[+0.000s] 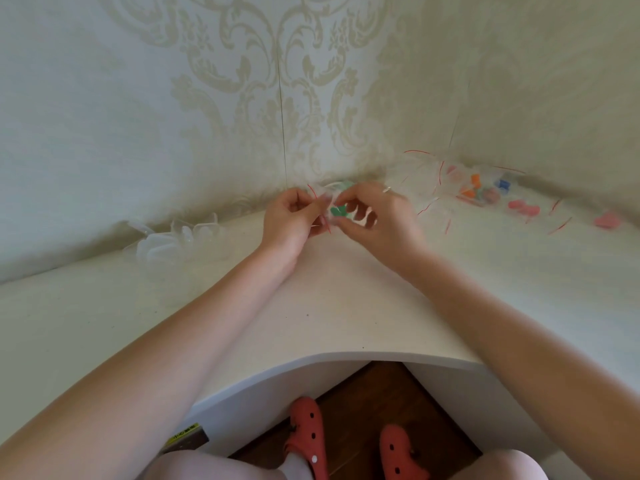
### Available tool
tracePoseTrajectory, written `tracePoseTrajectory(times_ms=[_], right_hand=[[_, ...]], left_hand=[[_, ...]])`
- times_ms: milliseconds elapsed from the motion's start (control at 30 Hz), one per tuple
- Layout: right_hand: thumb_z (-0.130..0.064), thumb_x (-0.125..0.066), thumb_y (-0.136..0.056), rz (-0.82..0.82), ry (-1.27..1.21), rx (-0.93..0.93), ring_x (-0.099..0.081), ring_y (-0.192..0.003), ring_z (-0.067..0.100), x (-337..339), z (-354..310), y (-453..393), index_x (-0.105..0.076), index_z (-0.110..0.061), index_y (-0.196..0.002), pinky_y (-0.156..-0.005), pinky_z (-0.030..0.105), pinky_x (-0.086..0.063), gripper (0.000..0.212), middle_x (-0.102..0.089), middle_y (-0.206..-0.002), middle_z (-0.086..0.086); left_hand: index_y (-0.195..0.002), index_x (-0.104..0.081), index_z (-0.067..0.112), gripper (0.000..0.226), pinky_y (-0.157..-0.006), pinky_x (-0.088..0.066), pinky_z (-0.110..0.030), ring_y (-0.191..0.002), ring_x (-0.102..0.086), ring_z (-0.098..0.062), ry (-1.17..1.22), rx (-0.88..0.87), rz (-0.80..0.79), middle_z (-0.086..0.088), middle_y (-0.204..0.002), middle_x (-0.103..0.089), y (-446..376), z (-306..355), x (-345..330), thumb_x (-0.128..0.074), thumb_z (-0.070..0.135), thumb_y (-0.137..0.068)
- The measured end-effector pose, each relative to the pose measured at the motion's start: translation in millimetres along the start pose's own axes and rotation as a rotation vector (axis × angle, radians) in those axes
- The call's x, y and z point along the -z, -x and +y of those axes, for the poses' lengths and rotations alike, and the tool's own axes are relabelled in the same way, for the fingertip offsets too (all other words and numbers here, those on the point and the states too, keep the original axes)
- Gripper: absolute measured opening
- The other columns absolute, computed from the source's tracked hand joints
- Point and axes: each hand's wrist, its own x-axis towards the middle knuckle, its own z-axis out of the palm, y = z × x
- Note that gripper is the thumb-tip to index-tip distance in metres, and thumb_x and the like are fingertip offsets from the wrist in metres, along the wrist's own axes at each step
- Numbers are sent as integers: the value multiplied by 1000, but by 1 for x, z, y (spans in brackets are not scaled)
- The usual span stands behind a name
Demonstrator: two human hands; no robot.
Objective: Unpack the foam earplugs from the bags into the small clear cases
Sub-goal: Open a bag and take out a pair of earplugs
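Note:
Both hands meet over the back middle of the white table. My left hand (294,218) pinches the red-striped top edge of a small clear zip bag (329,202). My right hand (374,216) pinches the bag's other side. Green foam earplugs (337,211) show through the plastic between my fingers. A cluster of small clear cases (176,237) lies to the left by the wall. More clear bags with orange, blue and pink earplugs (481,188) lie at the right back.
Pink earplugs (523,206) and another pink one (606,220) lie loose at the far right. The white table (332,306) fits into a wallpapered corner, and its curved front edge is near my knees. Red clogs stand on the dark floor below.

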Motion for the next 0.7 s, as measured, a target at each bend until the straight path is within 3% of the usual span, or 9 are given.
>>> tracePoseTrajectory(times_ms=[167, 300, 400, 700], right_hand=[[-16, -74, -77, 3, 29, -4, -52, -67, 19, -12, -3, -2, -53, -9, -90, -58, 33, -45, 26, -57, -73, 4], [-13, -67, -83, 24, 29, -76, -59, -73, 20, -8, 2, -1, -59, -7, -93, -65, 42, -50, 14, -63, -78, 4], [-16, -64, -86, 25, 63, -112, -63, -77, 16, -7, 3, -3, -66, -10, -90, -69, 42, -52, 7, -68, -81, -2], [-20, -58, -88, -41, 198, -75, -65, -81, 17, -5, -1, -1, -70, -16, -98, -70, 42, -54, 16, -71, -89, -3]], left_hand=[[-68, -56, 9, 26, -57, -51, -21, -55, -59, -10, 3, 66, -130, -3, -62, -62, 1, -1, -2, -62, 20, -91], [-73, -62, 7, 21, -65, -56, -24, -64, -66, -15, 50, 94, -179, -12, -75, -65, 2, -2, -5, -62, 16, -91], [-72, -60, 8, 18, -66, -56, -24, -66, -69, -16, 27, 93, -143, -11, -76, -68, 1, -3, -4, -62, 8, -90], [-71, -56, 9, 21, -57, -53, -24, -61, -67, -12, -22, 78, -147, 0, -65, -68, 3, 0, -3, -60, 12, -91]])
